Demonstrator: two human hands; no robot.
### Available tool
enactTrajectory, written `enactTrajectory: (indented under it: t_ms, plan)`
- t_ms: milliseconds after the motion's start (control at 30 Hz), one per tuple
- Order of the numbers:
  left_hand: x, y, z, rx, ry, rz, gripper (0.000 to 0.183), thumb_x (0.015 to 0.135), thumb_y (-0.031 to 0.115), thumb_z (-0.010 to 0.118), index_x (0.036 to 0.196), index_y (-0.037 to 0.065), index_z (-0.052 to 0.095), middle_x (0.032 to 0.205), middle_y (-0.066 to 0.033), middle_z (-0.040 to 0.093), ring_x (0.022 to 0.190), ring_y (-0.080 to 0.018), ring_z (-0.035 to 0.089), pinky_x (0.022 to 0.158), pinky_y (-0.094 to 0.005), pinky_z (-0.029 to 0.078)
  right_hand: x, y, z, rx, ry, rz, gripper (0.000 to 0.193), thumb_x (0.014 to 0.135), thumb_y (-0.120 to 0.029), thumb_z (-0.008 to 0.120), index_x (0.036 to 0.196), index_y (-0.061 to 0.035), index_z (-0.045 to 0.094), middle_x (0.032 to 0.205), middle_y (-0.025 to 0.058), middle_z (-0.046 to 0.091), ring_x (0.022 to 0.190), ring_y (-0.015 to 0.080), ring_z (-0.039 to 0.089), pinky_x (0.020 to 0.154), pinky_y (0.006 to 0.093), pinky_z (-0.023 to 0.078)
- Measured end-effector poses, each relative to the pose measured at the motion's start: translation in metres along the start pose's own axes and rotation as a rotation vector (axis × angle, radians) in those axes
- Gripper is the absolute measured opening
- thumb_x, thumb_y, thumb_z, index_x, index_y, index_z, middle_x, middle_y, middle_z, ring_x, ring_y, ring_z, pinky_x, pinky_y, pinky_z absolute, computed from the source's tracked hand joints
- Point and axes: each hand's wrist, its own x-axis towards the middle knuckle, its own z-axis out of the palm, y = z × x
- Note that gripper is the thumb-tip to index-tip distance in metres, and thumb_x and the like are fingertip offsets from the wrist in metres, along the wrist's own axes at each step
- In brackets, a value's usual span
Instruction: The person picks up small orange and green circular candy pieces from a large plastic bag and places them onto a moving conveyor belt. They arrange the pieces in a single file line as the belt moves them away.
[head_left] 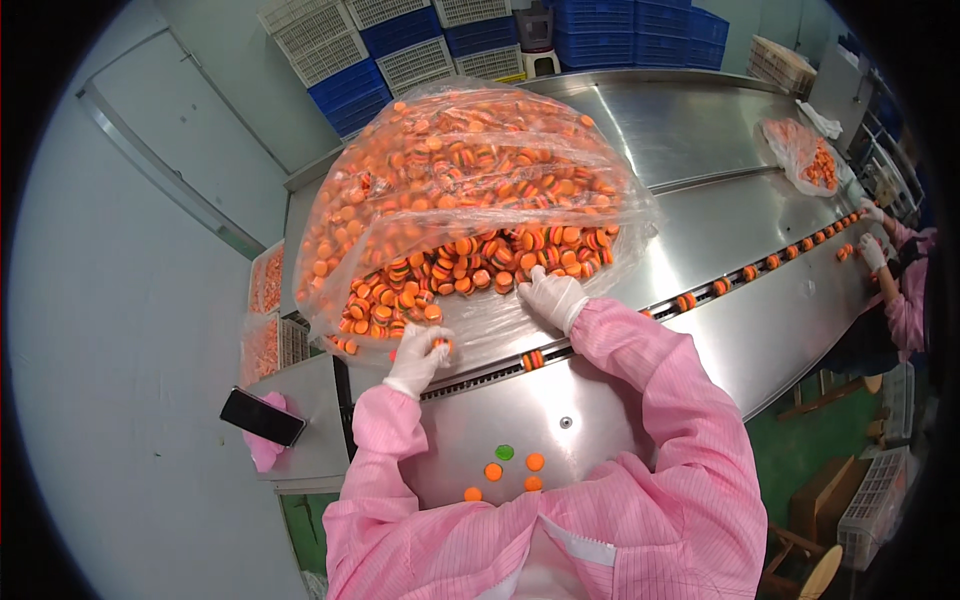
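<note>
A large clear plastic bag [420, 220] lies open toward me, full of small round orange candies [470, 250] with striped layers, like little gummy burgers. My left hand [413, 362], in a white glove, is at the bag's near left edge, fingers closed on an orange candy [441, 344]. At the front of the pile, my gloved right hand [553, 298] has its fingers curled together against the candies; what they hold, if anything, is hidden. Between my hands, a striped candy [533, 360] sits on its side in the narrow dark conveyor track [480, 382].
More candies [750, 273] stand spaced along the track to the right, toward a co-worker's gloved hands [873, 252]. Several orange discs [493, 471] and one green disc [504, 452] lie on the steel table [600, 420] before me. A phone [262, 417] rests at left. Crates [590, 30] are stacked behind.
</note>
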Motion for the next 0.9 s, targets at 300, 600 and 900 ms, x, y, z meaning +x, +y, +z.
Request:
enactTrajectory:
  t_ms: [300,600,900]
  plan:
    - [-0.031,-0.021,0.033,0.106,0.051,-0.355,0.014,0.081,0.006,0.056,0.094,0.005,0.052,0.074,-0.0097,0.058,0.072,-0.0231,0.061,0.06,-0.0312,0.049,0.004,0.0,-0.008,-0.075,0.009,-0.064,0.013,0.081,-0.014,0.05,0.084,-0.0099,0.062,0.087,0.0107,0.055,0.069,0.0247,0.064,0.051,0.0367,0.051]
    - [0.041,-0.011,-0.008,0.735,0.403,0.201,0.021,0.075,0.013,0.059,0.092,0.004,0.05,0.096,-0.0177,0.048,0.089,-0.0356,0.05,0.077,-0.0432,0.042,-0.05,-0.003,-0.016,0.859,0.433,0.123,0.018,0.084,-0.015,0.053,0.1,-0.0075,0.055,0.086,0.0156,0.058,0.063,0.0271,0.062,0.055,0.0356,0.05]
    - [0.051,-0.003,0.017,0.833,0.096,0.356,0.022,0.066,-0.002,0.052,0.087,0.002,0.047,0.089,-0.0201,0.048,0.088,-0.0375,0.048,0.077,-0.0443,0.04,-0.114,0.009,-0.011,0.55,0.047,0.533,0.025,0.078,-0.021,0.061,0.094,-0.0052,0.05,0.088,0.0219,0.058,0.083,0.0359,0.058,0.072,0.0438,0.046]
